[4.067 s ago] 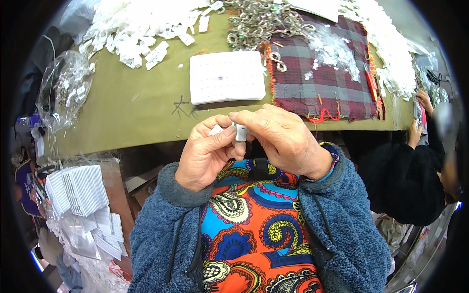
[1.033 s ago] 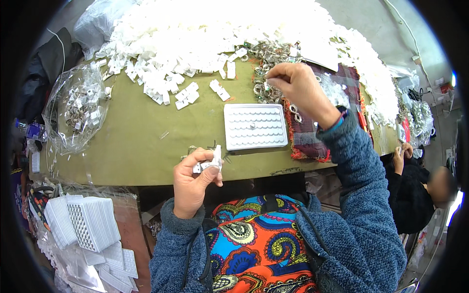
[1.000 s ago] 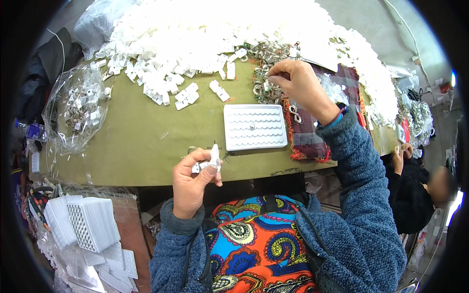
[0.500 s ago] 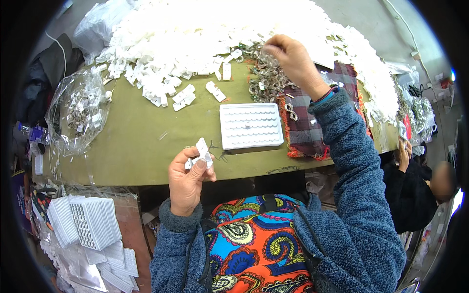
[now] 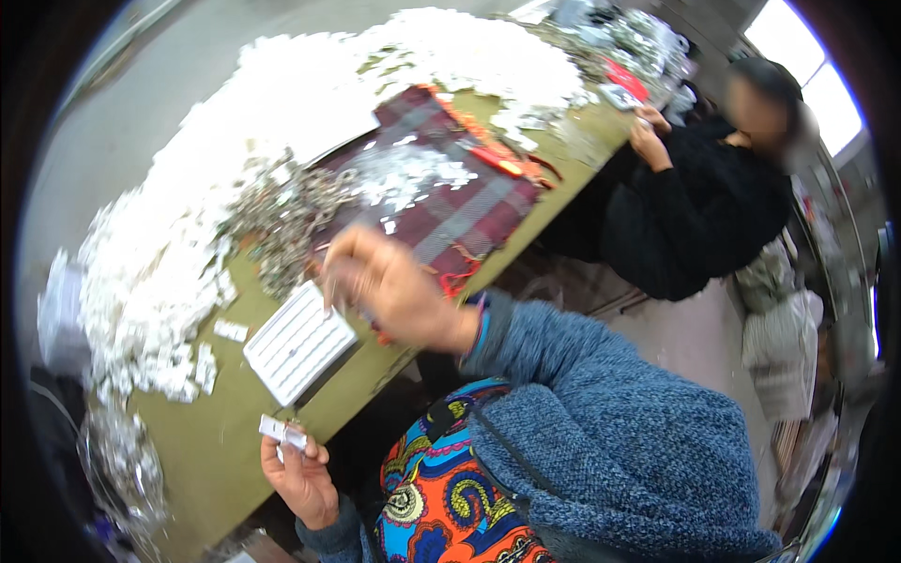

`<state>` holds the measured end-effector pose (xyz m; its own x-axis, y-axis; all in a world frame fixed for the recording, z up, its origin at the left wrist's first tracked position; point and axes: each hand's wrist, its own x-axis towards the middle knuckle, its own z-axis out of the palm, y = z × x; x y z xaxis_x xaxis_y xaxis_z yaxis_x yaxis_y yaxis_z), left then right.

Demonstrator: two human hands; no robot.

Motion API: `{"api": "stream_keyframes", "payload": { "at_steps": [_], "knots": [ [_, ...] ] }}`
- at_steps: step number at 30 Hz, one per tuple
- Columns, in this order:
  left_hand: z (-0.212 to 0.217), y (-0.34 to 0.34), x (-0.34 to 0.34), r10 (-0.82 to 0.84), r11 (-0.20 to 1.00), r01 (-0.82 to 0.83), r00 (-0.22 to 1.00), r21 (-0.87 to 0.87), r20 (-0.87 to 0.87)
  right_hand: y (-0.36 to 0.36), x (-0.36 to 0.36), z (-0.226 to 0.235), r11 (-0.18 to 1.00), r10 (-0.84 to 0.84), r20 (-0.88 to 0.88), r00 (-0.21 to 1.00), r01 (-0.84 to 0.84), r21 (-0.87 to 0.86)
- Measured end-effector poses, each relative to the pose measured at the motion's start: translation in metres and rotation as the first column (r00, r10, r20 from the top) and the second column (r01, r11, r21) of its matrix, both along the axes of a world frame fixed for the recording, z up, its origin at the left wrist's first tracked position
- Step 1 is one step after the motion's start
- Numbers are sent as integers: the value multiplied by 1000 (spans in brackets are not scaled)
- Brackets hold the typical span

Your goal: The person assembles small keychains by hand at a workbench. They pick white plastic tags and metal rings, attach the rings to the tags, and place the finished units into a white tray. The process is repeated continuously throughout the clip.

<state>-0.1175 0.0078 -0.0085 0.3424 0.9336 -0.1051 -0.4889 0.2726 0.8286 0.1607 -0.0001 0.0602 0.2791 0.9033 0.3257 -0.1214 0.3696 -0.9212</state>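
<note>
Small white plastic pieces (image 5: 283, 432) are pinched between the thumb and fingers of my left hand (image 5: 305, 483), just off the table's near edge. My right hand (image 5: 394, 286) hovers over the table near the right corner of a white ridged tray (image 5: 298, 349). Motion smears its fingers, so whatever they may hold is unclear. A tiny dark spot shows on the tray's rows. Beyond the right hand lies a heap of tangled metallic loops (image 5: 282, 220), and beside it a dark plaid cloth (image 5: 441, 206) carries small shiny clear pieces (image 5: 404, 176).
A large mound of white pieces (image 5: 188, 188) covers the table's far side. A clear plastic bag (image 5: 117, 469) sits at the left end. Red-handled scissors or a similar tool (image 5: 496, 161) lies on the cloth. Another person in black (image 5: 704, 211) works at the right, holding something small.
My view has swung right and tilted, bringing the other person further in. The right hand has come back from the metallic heap toward the tray. My left hand still holds the white pieces.
</note>
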Motion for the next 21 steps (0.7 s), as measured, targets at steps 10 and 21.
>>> {"api": "stream_keyframes", "payload": {
  "at_steps": [10, 21],
  "knots": [
    [16, -18, 52, -91, 981, 116, 982, 154, -164, -55, -42, -39, 837, 387, -373, 843, -492, -241],
    [10, -17, 54, 43, 843, 163, 930, 514, -365, -58, -34, -51, 731, 423, -577, 698, -640, -238]
  ]
}}
